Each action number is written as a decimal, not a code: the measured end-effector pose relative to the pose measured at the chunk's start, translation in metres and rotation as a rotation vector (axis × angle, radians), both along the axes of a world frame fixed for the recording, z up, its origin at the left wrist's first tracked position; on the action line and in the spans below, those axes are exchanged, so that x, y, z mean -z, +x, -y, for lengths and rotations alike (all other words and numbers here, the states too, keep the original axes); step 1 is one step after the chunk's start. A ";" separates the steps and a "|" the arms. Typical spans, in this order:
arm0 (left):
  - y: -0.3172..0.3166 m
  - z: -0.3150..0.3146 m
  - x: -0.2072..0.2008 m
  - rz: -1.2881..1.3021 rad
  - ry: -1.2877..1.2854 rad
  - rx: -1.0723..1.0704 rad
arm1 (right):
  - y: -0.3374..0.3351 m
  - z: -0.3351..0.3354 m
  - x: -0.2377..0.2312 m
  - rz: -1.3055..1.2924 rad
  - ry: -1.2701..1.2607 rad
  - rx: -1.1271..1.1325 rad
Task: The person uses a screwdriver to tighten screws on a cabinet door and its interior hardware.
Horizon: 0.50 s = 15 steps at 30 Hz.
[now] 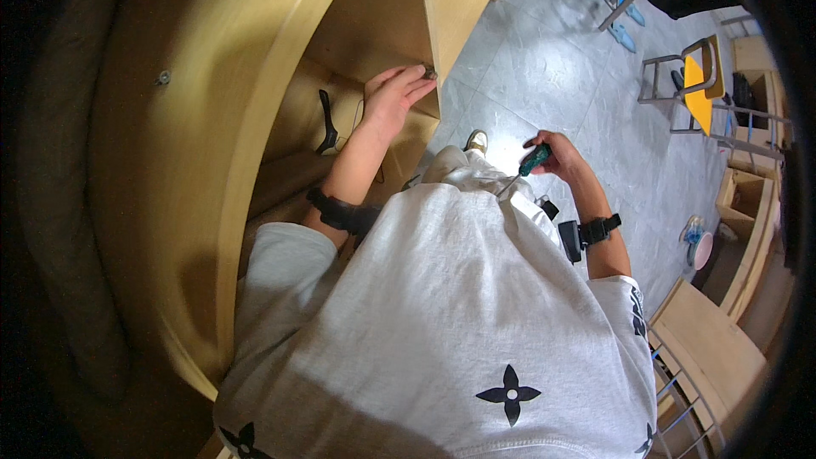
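At the edge of the wooden cabinet's upright panel (431,17), my left hand (391,98) reaches up with its fingers nearly straight. Its fingertips hold a small dark metal fitting (430,73) against that edge; its exact kind is too small to tell. My right hand (554,155) is closed around the green handle of a screwdriver (534,160), out over the floor. The thin shaft points down and left toward my clothes, apart from the cabinet. A black hanger (326,122) is inside the cabinet, beside my left forearm.
A large wooden panel (280,42) curves along my left, with a small metal screw or fitting (163,78) on it. Farther right are a chair with a yellow panel (698,93), blue slippers (623,37), wooden shelves (748,195) and a pink basin (702,251).
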State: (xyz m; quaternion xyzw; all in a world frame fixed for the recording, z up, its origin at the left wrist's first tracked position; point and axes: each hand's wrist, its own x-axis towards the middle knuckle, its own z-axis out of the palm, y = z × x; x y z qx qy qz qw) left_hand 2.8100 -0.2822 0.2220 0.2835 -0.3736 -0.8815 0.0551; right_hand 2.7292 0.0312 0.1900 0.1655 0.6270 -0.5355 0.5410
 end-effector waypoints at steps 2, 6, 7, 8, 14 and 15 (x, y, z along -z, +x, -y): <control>-0.001 0.003 0.000 0.010 0.035 0.019 | 0.001 -0.024 0.010 0.020 -0.020 -0.096; 0.001 0.008 0.001 0.039 0.111 0.024 | 0.000 -0.071 0.003 0.094 -0.271 -0.226; -0.001 0.009 0.004 0.046 0.146 0.037 | 0.001 -0.079 0.000 0.052 -0.347 -0.218; -0.005 0.011 0.008 0.042 0.146 0.040 | 0.002 -0.077 -0.006 0.047 -0.347 -0.217; -0.007 0.022 0.025 0.097 0.258 0.084 | 0.034 0.021 -0.075 -0.170 -0.370 -0.253; -0.008 0.022 0.024 0.122 0.279 0.073 | 0.045 0.041 -0.087 -0.182 -0.384 -0.278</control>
